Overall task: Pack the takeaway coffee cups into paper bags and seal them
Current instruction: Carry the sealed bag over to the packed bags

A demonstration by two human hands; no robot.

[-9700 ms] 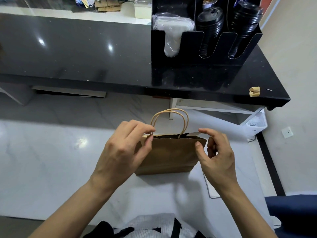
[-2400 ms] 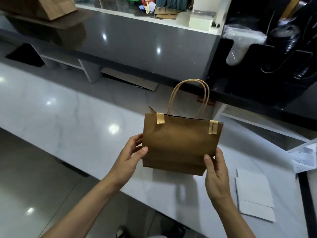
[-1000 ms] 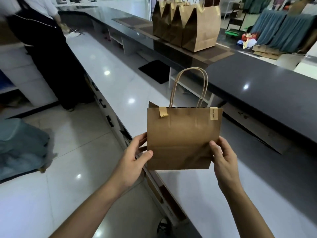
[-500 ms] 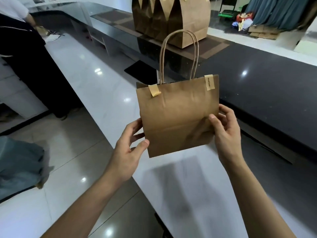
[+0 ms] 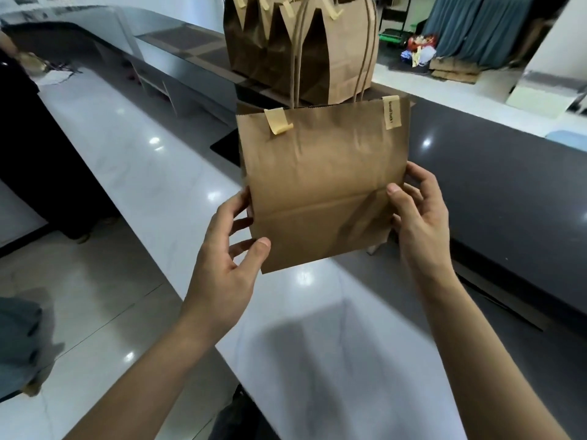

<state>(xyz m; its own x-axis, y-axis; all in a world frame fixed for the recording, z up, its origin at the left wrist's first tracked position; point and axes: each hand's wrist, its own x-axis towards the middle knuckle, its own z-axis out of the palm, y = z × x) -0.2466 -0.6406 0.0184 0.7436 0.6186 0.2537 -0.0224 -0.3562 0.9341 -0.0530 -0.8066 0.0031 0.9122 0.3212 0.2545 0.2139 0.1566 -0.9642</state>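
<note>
White desk [image 5: 152,173] runs below, dark counter [image 5: 508,198] to the right with a row of bags [image 5: 286,49] on it; left hand [image 5: 222,268] and right hand [image 5: 419,217] hold one bag [image 5: 324,185] upright in the air over the desk, thumbs on its front face, fingers curled behind each lower side, likely to keep the cups inside level. Two tapes [image 5: 392,112] close its mouth; the left one curls loose. Contents hidden; handle tops blend into the row behind; tape print unreadable.
</note>
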